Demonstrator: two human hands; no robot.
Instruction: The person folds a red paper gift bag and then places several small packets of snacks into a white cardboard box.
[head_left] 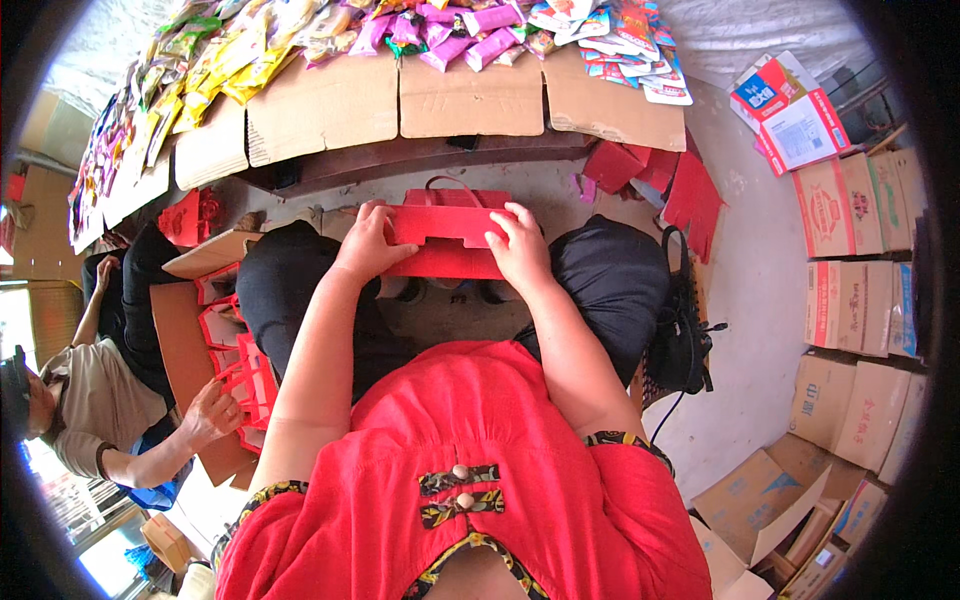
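Observation:
Above my lap, between my knees, I hold a red cardboard carton [448, 222] with a thin strap handle [455, 180] arching at its far side. A notch is cut in the middle of its near panel. My left hand [372, 245] grips the left end, thumb on the near panel and fingers over the far edge. The right end is in my right hand [520, 245], with its thumb likewise on the near panel. Whether anything is inside the carton cannot be seen.
Ahead, wrapped snacks [480, 35] lie heaped on a table edged with cardboard flaps [470, 100]. To my left, a person [120, 390] reaches to a brown box [185, 340] of red cartons. Folded red cardboard [690, 205] lies front right; brown boxes [850, 310] are stacked right.

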